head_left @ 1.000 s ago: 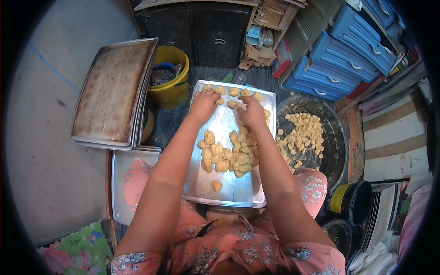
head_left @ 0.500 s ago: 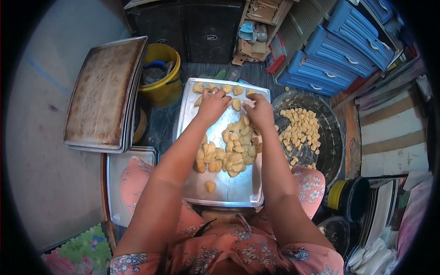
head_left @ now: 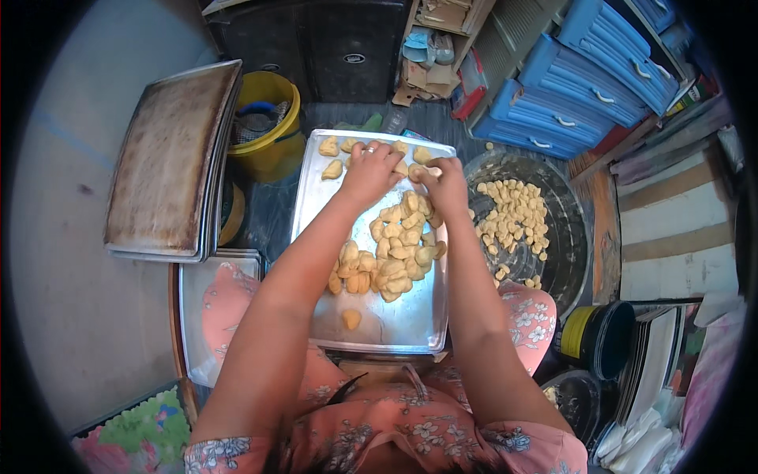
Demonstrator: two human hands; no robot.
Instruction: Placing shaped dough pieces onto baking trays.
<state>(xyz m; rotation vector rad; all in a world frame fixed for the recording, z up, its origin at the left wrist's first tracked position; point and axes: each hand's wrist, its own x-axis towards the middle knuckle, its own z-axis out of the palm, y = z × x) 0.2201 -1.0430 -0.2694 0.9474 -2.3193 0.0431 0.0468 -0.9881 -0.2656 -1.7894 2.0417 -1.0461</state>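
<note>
A silver baking tray [head_left: 328, 325] lies in front of me, with yellowish dough pieces [head_left: 404, 253] heaped in its middle and right part. Spaced dough pieces [head_left: 332, 169] line its far edge. My left hand [head_left: 371, 172], wearing a ring, is closed with curled fingers over this far row, its fingertips on a dough piece [head_left: 401, 168]. Beside it my right hand [head_left: 446, 188] pinches another dough piece [head_left: 416, 171] between thumb and fingers. A single dough piece [head_left: 350, 319] sits apart near the tray's close edge.
Right of the tray, a round dark basin [head_left: 564, 245] holds many small dough pieces [head_left: 517, 217]. On the left stand stacked baking trays [head_left: 170, 162] and a yellow bucket [head_left: 272, 154]. Blue drawers [head_left: 568, 91] are at the far right, a black cabinet [head_left: 347, 55] at the back.
The view has shifted slightly. My right hand has moved a little toward my left, its fingers now at a dough piece in the second row. My left hand stays over the far row.
</note>
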